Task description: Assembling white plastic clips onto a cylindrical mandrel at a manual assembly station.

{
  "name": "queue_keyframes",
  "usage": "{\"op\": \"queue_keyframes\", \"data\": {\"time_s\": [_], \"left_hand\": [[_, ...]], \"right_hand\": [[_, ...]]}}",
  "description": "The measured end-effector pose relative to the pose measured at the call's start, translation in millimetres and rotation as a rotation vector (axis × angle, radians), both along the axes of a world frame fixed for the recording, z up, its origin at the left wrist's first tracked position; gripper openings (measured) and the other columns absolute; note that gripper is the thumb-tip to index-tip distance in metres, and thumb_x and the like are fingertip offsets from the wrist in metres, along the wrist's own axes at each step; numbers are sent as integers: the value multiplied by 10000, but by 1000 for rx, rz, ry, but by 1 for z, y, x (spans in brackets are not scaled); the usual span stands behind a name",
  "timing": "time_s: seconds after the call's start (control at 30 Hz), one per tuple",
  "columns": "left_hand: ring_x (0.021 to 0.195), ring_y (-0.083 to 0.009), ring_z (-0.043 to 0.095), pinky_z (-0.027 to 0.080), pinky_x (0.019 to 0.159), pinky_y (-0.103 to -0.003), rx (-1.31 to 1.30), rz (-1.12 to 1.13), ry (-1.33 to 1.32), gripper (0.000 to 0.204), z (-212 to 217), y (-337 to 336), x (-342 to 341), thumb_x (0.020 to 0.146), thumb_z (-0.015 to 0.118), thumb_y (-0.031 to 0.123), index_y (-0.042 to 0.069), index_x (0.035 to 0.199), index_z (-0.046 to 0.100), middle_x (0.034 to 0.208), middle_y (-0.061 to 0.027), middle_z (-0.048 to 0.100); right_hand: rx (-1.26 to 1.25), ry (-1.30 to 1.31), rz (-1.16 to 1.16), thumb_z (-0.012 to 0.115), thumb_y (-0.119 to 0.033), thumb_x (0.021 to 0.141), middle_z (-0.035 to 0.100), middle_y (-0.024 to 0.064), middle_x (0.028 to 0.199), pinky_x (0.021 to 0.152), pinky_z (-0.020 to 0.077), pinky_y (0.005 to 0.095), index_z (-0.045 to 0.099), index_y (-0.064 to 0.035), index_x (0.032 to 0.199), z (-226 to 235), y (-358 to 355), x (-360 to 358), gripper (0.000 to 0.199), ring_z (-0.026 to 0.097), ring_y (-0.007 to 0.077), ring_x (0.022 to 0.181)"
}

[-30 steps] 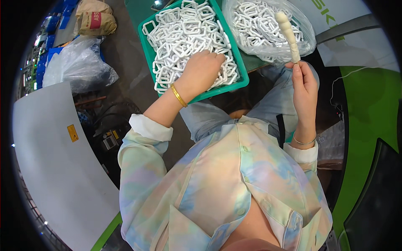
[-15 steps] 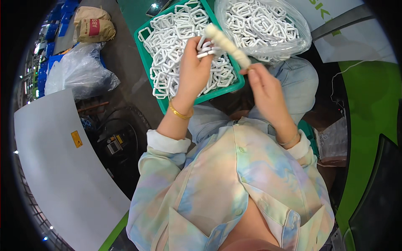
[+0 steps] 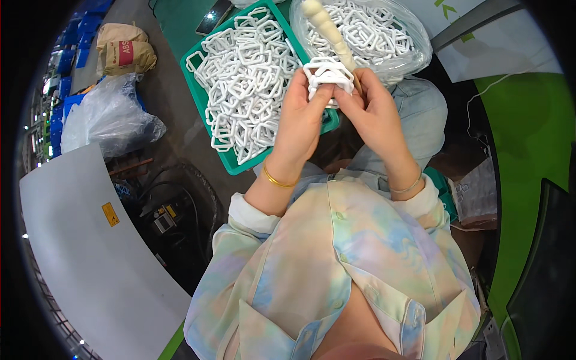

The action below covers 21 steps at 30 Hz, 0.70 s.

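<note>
In front of me both hands meet at a small cluster of white plastic chain links (image 3: 329, 71). My left hand (image 3: 302, 120) is closed on the cluster's left side, its thumb pressed on the near links. My right hand (image 3: 377, 117) is closed round the lower end of a knobbed cream-coloured stick (image 3: 326, 27), which points up and away. Its thumb also touches the links. Left of my hands, a green crate (image 3: 211, 127) is heaped with loose white links (image 3: 249, 84). My fingers hide the stick's lower end and part of the cluster.
Beyond my right hand, a clear plastic bag (image 3: 423, 51) holds more white links. A phone (image 3: 214, 16) lies past the crate. Brown paper sacks (image 3: 126, 51) and a clear plastic bundle (image 3: 111, 117) stand far left. A grey panel (image 3: 90, 252) curves along my left side.
My hands have come together at the links, the left moving right and the right drawing in. The stick has swung more upright. The view has shifted slightly, so the crate appears further left.
</note>
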<state>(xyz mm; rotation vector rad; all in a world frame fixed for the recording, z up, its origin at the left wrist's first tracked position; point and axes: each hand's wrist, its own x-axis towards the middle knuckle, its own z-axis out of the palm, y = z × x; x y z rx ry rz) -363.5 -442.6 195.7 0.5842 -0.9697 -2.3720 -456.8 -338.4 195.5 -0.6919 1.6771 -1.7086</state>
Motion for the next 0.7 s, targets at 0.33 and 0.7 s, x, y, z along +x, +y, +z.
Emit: {"op": "queue_keyframes", "data": {"time_s": [0.33, 0.7], "left_hand": [[867, -248, 650, 528, 734, -377, -837, -142, -539, 179, 3, -38, -4, 970, 526, 113, 8, 1106, 579, 982, -128, 653], [871, -190, 626, 529, 808, -361, 368, -375, 106, 246, -15, -32, -9, 1026, 506, 163, 9, 1214, 547, 1003, -80, 637]], "right_hand": [[69, 273, 13, 576, -166, 1006, 597, 44, 807, 658, 440, 267, 600, -3, 1048, 3, 13, -6, 170, 521, 100, 721], [93, 360, -149, 558, -166, 1015, 588, 45, 745, 609, 427, 280, 614, -6, 1041, 3, 19, -2, 171, 531, 102, 666]]}}
